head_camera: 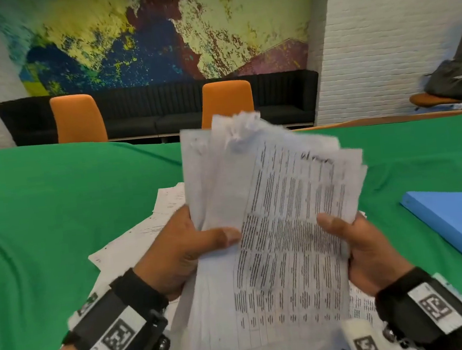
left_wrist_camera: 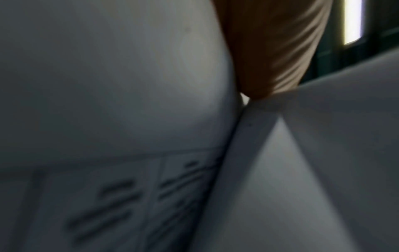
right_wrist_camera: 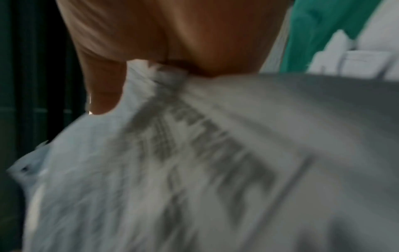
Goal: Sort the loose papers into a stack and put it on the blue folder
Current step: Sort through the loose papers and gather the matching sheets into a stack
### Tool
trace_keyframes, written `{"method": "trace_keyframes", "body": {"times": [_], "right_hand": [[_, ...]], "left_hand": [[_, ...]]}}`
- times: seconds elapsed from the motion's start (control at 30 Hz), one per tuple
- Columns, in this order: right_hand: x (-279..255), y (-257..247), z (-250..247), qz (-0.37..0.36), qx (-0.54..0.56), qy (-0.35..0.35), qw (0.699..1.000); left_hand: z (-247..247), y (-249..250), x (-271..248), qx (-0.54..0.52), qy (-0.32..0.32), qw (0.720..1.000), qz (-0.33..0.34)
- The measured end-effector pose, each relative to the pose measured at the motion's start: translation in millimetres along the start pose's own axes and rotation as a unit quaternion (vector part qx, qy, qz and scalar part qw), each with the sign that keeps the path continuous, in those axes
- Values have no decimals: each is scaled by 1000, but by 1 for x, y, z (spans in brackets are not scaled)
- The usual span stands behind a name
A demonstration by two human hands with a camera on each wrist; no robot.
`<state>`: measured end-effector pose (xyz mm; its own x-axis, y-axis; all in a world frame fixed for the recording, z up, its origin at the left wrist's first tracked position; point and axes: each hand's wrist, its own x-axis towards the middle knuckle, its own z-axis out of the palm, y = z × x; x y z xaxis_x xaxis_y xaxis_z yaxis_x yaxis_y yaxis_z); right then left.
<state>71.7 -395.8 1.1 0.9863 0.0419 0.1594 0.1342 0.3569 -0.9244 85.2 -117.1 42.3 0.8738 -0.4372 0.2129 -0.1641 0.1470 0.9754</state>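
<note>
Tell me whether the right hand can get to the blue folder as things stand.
Probably yes. The flat blue folder lies uncovered on the green cloth to the right hand's side, nothing between, but that hand is gripping the sheaf of printed papers.

The head view was bright and evenly lit, its edges bowed by the wide lens, the held papers [head_camera: 280,226] smeared by motion blur. Both wrist views were dim, grainy and out of focus, a light strip [left_wrist_camera: 353,20] glaring top right.

Thin matt printed paper sheets [head_camera: 280,226], smooth matt blue folder [head_camera: 460,226], creased green cloth [head_camera: 59,219] underneath
</note>
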Motion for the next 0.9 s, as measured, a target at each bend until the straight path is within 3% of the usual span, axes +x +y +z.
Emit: {"method": "trace_keyframes", "body": {"times": [0.07,0.17,0.27,0.33,0.47,0.63,0.7,0.73,0.8,0.9], "right_hand": [[6,-18,0,-40,19,-2,999],[7,-35,5,-76,-18,-8,997],[-2,-25,9,-106,-186,14,977],[-13,-7,9,-82,-280,5,957],[-25,17,0,-42,-292,39,955],[-20,-11,22,-195,-340,89,916],[-19,-15,25,-211,-344,89,911],[-19,-12,20,-198,-349,91,911],[-23,-2,7,-134,-342,97,925],[-31,12,-6,37,-308,61,949]], "left_hand": [[-4,12,2,4,5,998,61],[-15,7,9,80,71,989,102],[-22,-24,10,120,158,976,92],[-21,-50,1,135,201,968,61],[-1,-72,-9,102,187,977,24],[26,-27,16,201,241,935,164],[28,-15,22,221,238,926,194],[25,-16,21,218,224,932,186],[12,-31,13,175,185,961,106],[-3,-64,-11,137,133,981,-45]]}}
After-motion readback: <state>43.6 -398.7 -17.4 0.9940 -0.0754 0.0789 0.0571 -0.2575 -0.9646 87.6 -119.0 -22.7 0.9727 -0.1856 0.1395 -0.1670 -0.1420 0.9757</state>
